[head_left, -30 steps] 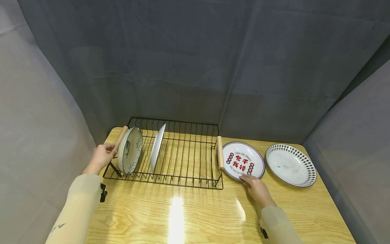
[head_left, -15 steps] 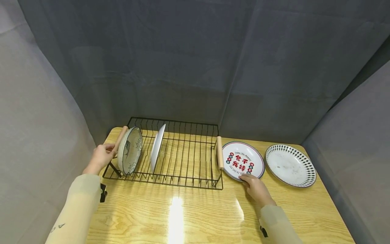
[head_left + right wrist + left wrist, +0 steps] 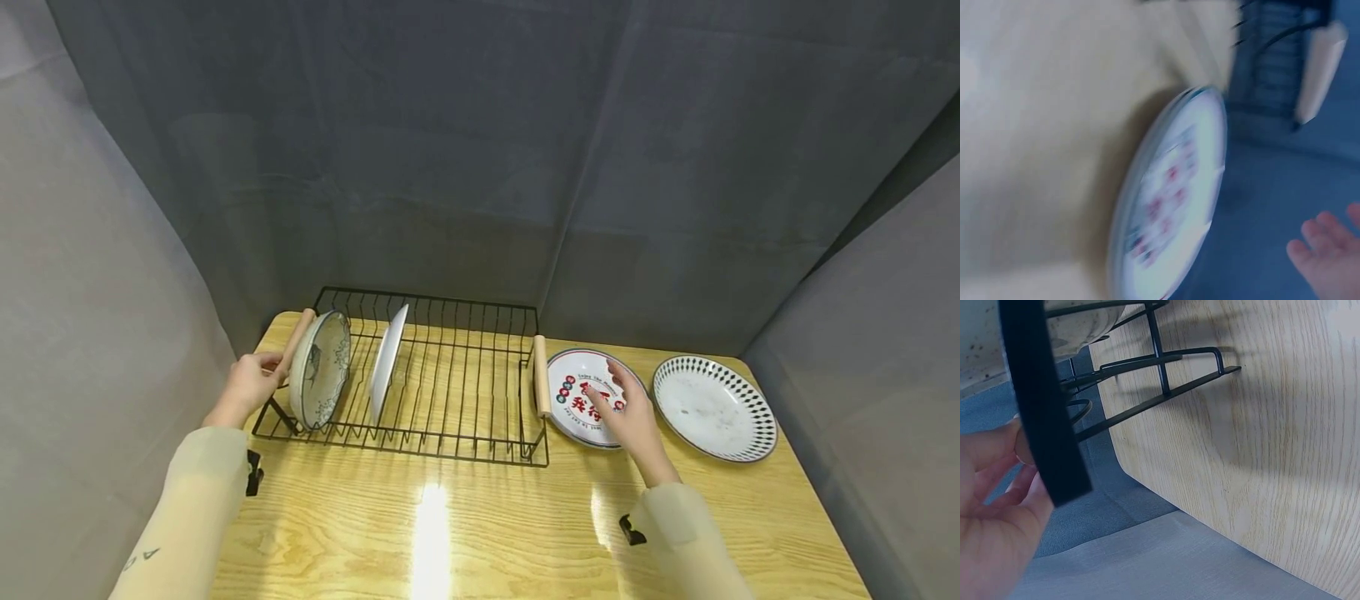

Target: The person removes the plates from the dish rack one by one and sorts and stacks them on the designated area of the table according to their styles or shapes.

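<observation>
My left hand (image 3: 251,387) grips the left wooden handle (image 3: 296,343) of a black wire dish rack (image 3: 450,301); the left wrist view shows fingers and thumb around it. In the rack a patterned dish with a fish motif (image 3: 330,375) leans upright beside that handle. A white plate (image 3: 387,362) stands tilted further right. Over a round white plate with red characters (image 3: 579,408), right of the rack, hovers my right hand (image 3: 637,421), fingers spread and holding nothing. The right wrist view is blurred, with that hand apart from the plate, whose rim looks doubled.
An oval white dish with a dark diamond border (image 3: 712,408) lies at the right. The rack's right wooden handle (image 3: 542,375) is close beside the red-character plate. Dark curtain (image 3: 420,150) hangs behind the wooden table (image 3: 360,517); grey cloth flanks both sides.
My right hand has lifted from the near edge of the red-character plate and moved up over it, its fingers spreading. The left hand stays on the handle.
</observation>
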The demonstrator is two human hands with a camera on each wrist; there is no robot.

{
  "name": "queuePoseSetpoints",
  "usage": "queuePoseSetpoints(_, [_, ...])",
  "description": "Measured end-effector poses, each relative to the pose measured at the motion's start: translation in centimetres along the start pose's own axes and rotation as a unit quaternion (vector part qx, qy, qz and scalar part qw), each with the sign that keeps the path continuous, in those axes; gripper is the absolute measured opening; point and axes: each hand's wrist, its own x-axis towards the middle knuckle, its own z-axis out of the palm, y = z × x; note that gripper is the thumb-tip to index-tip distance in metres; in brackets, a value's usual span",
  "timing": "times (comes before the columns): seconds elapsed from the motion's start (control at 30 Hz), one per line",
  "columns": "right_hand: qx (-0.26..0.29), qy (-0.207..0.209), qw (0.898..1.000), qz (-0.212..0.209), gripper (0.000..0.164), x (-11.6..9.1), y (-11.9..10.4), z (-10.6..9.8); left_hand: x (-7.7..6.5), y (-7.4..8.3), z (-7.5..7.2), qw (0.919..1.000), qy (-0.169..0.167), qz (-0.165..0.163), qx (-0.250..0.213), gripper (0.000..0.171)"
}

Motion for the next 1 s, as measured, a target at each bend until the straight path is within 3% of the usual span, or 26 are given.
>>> queuePoseSetpoints(0.2, [0.118,-0.015,0.991,0.057,0.059,1.3,-5.8,0.5,0.0,0.1,0.1,1.0,0.0,-0.001,0.005,0.037])
queuePoseSetpoints(0.4, [0.166,-0.065,0.982,0.059,0.059,1.7,-12.7,1.1,0.0,0.2,0.0,1.0,-0.002,0.002,0.001,0.036])
queuePoseSetpoints(0.77, [0.202,-0.122,0.971,0.028,0.06,3.5,-15.1,7.1,0.0,0.1,0.1,1.0,-0.001,0.001,-0.003,0.037])
queuePoseSetpoints(1.0, [0.224,-0.141,0.963,0.043,0.06,3.6,-17.7,10.3,0.1,-0.1,0.2,1.0,0.0,0.002,0.0,0.037])
